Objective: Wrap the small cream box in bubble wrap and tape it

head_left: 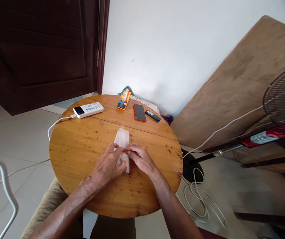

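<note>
A thin, whitish, slightly see-through folded sheet (122, 136) lies on the round wooden table (77, 166); whether it is tissue or soft wrapping, I cannot tell. My left hand (109, 162) rests over its left side and middle, thumb and fingers closed on it. From the right, my right hand (141, 158) meets the left fingertips, its fingers pinched together at the sheet. The sheet's upper end shows beyond my fingers, and its lower end sticks out below the left thumb. What lies between the fingertips is partly hidden.
At the back stands an orange tape dispenser (124, 99), with a red-edged phone (139, 112) and a dark small device (153, 115) to its right. A white power bank (89, 110) with a cable lies back left. A fan (284, 96) and coiled cable (198, 202) are at the right.
</note>
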A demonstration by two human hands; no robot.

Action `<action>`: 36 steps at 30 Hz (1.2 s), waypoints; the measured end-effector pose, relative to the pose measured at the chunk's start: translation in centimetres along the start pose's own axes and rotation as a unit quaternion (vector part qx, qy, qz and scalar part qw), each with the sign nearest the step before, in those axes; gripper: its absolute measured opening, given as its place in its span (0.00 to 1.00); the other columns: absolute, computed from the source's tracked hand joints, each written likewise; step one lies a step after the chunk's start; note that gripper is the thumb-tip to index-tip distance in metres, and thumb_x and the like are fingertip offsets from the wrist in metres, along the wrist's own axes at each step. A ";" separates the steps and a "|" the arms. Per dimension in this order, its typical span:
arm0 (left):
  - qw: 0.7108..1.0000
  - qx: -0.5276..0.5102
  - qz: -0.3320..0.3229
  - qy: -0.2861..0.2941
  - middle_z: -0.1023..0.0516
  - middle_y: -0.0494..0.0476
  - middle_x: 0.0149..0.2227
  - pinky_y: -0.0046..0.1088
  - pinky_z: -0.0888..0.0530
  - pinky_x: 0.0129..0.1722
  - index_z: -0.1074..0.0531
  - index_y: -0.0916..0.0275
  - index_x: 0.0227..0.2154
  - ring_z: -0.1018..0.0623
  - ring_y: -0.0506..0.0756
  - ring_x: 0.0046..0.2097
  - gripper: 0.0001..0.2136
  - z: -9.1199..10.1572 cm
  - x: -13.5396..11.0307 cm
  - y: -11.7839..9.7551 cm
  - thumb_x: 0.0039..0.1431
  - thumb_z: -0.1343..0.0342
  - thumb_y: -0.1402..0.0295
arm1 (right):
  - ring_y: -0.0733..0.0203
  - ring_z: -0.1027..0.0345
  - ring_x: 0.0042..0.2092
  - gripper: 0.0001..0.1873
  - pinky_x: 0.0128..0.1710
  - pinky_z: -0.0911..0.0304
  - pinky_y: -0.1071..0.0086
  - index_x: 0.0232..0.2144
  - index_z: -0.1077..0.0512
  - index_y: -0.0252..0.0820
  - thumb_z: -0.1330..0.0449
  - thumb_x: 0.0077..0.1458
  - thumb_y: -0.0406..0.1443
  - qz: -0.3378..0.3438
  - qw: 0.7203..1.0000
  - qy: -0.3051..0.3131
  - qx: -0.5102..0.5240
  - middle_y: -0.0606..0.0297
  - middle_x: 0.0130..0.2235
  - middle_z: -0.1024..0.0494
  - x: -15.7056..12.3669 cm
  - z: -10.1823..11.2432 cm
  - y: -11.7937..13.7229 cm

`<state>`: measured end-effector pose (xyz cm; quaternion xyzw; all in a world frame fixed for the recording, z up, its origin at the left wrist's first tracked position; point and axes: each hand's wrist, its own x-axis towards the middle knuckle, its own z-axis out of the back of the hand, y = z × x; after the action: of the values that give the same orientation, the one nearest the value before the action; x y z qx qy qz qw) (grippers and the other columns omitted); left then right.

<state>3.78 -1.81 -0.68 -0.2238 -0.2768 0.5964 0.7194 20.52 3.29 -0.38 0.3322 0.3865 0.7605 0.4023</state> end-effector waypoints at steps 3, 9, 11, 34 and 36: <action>1.000 0.008 0.007 0.010 0.30 0.63 0.54 0.37 0.24 0.45 0.25 0.60 0.45 0.21 0.58 0.41 0.15 0.0 0.0 0.0 0.54 0.47 0.70 | 0.58 0.27 0.40 0.10 0.41 0.32 0.65 0.34 0.20 0.44 0.41 0.55 0.37 -0.054 0.996 -0.074 0.012 0.62 0.37 0.20 0.4 0.5 -0.6; 1.000 0.007 0.016 0.013 0.29 0.63 0.54 0.36 0.24 0.44 0.24 0.61 0.42 0.22 0.54 0.35 0.13 -0.1 -0.1 0.0 0.55 0.47 0.69 | 0.62 0.30 0.26 0.17 0.14 0.47 0.75 0.40 0.26 0.38 0.39 0.49 0.40 -0.234 0.962 -0.124 0.064 0.64 0.30 0.23 2.8 1.4 -1.4; 1.000 0.003 0.017 0.014 0.29 0.63 0.53 0.36 0.24 0.44 0.24 0.61 0.43 0.22 0.54 0.35 0.14 -0.2 -0.2 0.0 0.55 0.47 0.69 | 0.64 0.34 0.21 0.15 0.13 0.51 0.76 0.37 0.26 0.39 0.38 0.46 0.41 -0.245 0.962 -0.097 0.064 0.68 0.24 0.27 3.8 1.3 -1.3; 0.998 0.058 -0.009 -0.027 0.28 0.65 0.52 0.38 0.22 0.41 0.25 0.60 0.45 0.21 0.61 0.45 0.15 -0.7 -1.0 -0.5 0.57 0.49 0.73 | 0.68 0.51 0.25 0.12 0.23 0.56 0.73 0.17 0.38 0.42 0.42 0.39 0.42 -0.155 0.982 -0.105 0.005 0.75 0.20 0.43 6.1 -1.1 -3.1; 0.998 0.049 -0.002 -0.029 0.27 0.65 0.50 0.39 0.22 0.42 0.25 0.62 0.44 0.21 0.62 0.45 0.14 -0.7 -1.0 -0.4 0.56 0.49 0.72 | 0.68 0.50 0.25 0.11 0.23 0.54 0.73 0.19 0.37 0.42 0.42 0.40 0.43 -0.150 0.982 -0.111 0.016 0.75 0.20 0.42 5.8 -1.0 -2.6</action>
<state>4.46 -2.83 -1.06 -0.1699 -0.2687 0.6140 0.7225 18.00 9.05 -1.95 0.3589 0.3968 0.6442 0.5466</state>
